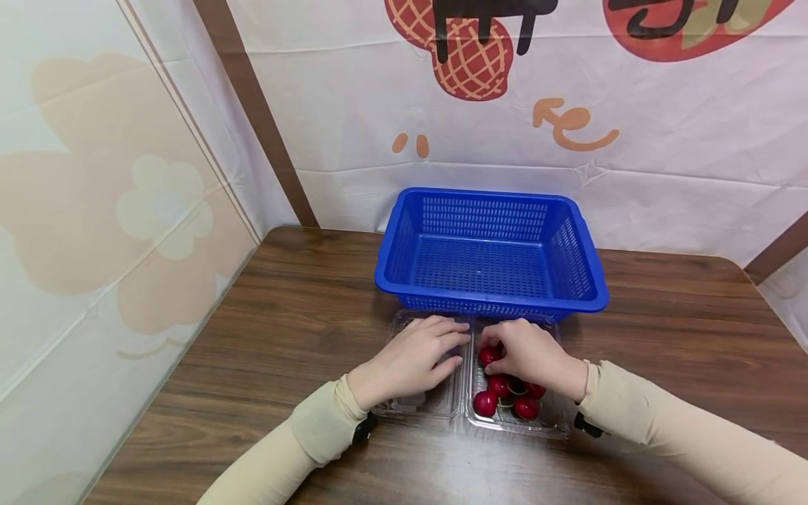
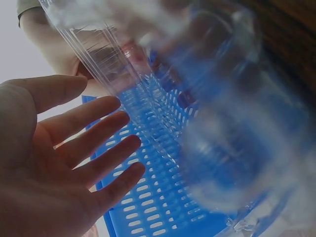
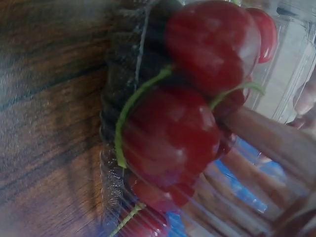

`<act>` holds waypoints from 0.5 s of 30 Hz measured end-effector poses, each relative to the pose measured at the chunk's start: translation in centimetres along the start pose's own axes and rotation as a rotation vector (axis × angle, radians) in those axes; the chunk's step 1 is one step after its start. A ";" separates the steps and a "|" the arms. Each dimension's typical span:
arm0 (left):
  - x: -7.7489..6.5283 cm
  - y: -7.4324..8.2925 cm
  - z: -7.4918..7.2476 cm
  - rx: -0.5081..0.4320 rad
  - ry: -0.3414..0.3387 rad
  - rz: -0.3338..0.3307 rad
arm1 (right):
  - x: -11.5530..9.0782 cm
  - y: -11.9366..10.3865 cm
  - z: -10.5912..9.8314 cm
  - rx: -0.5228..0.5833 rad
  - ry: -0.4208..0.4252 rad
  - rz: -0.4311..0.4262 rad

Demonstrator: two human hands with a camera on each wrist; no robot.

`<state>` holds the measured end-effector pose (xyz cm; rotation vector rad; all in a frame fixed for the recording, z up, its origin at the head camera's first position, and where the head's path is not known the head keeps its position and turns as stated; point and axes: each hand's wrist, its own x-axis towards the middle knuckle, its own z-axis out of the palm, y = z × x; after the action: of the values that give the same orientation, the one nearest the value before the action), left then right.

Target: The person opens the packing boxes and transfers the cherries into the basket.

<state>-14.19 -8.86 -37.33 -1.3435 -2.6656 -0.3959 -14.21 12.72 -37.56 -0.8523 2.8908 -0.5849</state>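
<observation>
Cherry (image 1: 488,356) pinched by right hand (image 1: 533,356), left hand (image 1: 410,359) spread, empty, palm (image 2: 44,185) shown only by left wrist view

Cherry (image 1: 488,356) — partly hidden by right hand (image 1: 529,353); sleeves (image 1: 274,449) — cut off.

A cloth-walled booth; printed sheets (image 1: 341,105) flank a table (image 1: 284,301).

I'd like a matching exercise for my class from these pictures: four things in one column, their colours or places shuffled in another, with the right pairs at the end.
Column 1
1. Basket
2. Cherries
3. Table
4. Left hand

Column 2
A. Brown, wood-grained
B. At the left half of the clear plastic container
C. Blue, with slotted sides
D. Red and round

Pairs: 1-C, 2-D, 3-A, 4-B
</observation>
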 end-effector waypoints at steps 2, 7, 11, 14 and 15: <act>0.0 0.0 0.0 0.003 0.001 0.000 | 0.0 0.0 0.0 0.002 0.002 0.004; 0.1 0.0 -0.1 0.009 0.000 0.001 | 0.0 -0.2 -0.1 0.012 0.002 0.029; 0.0 0.0 -0.1 0.007 0.002 0.003 | -0.1 -0.4 -0.2 0.016 0.001 0.054; 0.0 0.0 -0.1 0.005 0.005 0.004 | -0.1 -0.5 -0.3 0.016 0.006 0.070; 0.0 0.1 -0.1 0.005 0.006 0.004 | -0.1 -0.5 -0.4 0.017 0.009 0.074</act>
<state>-14.13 -8.89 -37.20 -1.3444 -2.6569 -0.3915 -13.94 12.49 -37.01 -0.7383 2.9068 -0.6064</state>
